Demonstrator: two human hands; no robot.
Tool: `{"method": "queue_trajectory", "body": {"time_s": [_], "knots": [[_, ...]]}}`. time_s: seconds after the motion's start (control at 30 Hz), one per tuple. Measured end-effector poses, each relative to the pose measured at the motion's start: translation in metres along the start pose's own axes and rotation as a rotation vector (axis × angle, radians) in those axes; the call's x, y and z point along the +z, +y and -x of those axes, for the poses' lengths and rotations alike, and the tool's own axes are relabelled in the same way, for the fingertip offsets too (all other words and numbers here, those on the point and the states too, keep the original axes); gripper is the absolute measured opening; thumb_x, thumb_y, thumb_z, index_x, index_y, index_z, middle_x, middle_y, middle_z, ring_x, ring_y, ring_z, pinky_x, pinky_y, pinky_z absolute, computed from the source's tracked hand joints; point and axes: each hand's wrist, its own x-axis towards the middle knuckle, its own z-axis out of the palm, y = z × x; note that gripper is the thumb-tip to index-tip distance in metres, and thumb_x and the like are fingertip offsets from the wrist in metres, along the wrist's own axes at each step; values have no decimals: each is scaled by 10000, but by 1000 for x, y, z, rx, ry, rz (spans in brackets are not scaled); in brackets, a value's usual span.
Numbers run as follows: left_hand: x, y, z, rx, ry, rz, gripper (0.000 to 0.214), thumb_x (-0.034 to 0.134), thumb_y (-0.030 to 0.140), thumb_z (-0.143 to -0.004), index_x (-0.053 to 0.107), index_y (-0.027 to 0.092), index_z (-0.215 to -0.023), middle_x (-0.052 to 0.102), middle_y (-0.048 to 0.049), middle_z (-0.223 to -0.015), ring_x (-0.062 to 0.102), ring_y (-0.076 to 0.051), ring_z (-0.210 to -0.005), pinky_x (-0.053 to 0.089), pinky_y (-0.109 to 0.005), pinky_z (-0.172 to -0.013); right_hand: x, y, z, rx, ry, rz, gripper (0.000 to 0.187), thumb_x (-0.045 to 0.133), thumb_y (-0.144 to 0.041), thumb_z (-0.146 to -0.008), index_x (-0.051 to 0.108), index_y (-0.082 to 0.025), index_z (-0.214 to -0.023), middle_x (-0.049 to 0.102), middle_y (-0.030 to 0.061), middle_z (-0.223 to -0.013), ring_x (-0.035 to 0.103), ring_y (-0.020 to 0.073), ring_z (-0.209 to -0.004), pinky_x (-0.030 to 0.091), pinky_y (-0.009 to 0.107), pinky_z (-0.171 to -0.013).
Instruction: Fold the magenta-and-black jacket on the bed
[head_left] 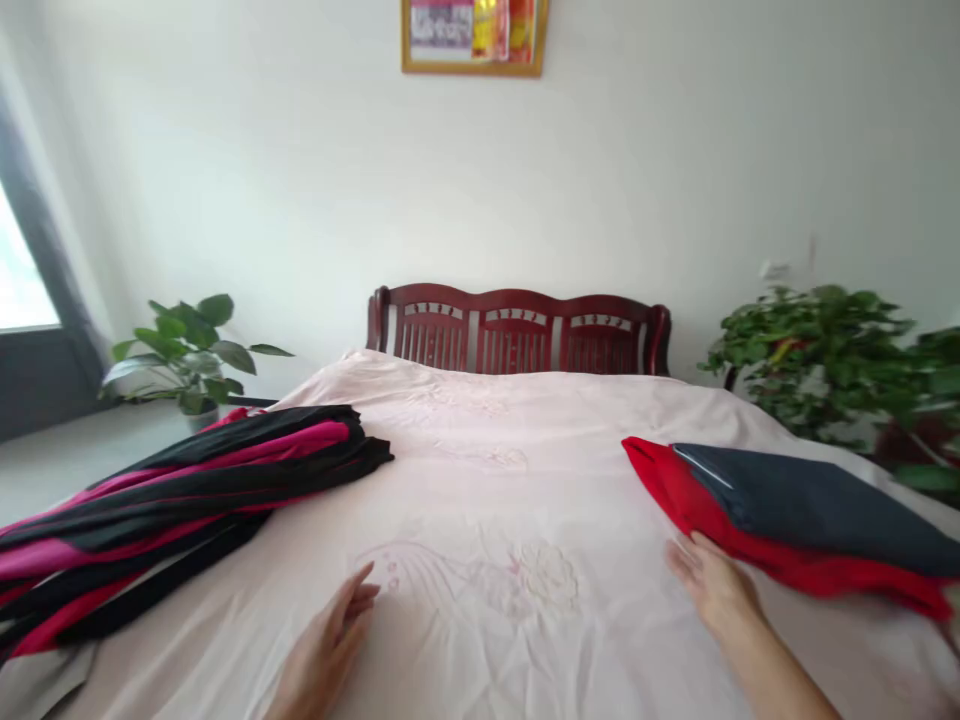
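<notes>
My left hand (330, 645) lies on the pale pink bedspread (487, 480), fingers stretched out and holding nothing. My right hand (712, 585) rests flat with fingers out, its fingertips touching the near edge of a folded red cloth (675, 495). A folded dark grey cloth (810, 505) lies on top of the red one at the bed's right side. A pile of black, pink and red garments (187, 495) stretches across the bed's left side, apart from my left hand.
A dark red wooden headboard (517, 330) stands against the white wall. A potted plant (187, 350) sits on the floor at the left by a window, and leafy plants (832, 355) stand at the right. A framed picture (474, 35) hangs above.
</notes>
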Motion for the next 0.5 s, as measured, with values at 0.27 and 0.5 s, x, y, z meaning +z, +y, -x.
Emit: {"method": "queue_trajectory", "body": {"time_s": [0.27,0.5], "knots": [[-5,22,5,20,-87,-48,535,543,296,-779,581,220,-1306,713,-69,-1167,663,-192,-1071,502,-298,-979,54,94,97,-399,-489,607,541,540,-393,-662,647,-156,-1137,641,155,-1282,558,297,-1253,441,412,-1072],[-10,36,3,88,-144,-160,517,491,175,-776,616,196,-1277,708,-70,-1170,644,-190,-1063,486,-297,-969,65,117,119,-1098,-519,1214,489,345,-388,-875,677,-195,-1178,649,120,-1280,581,279,-1209,447,450,-1044]]}}
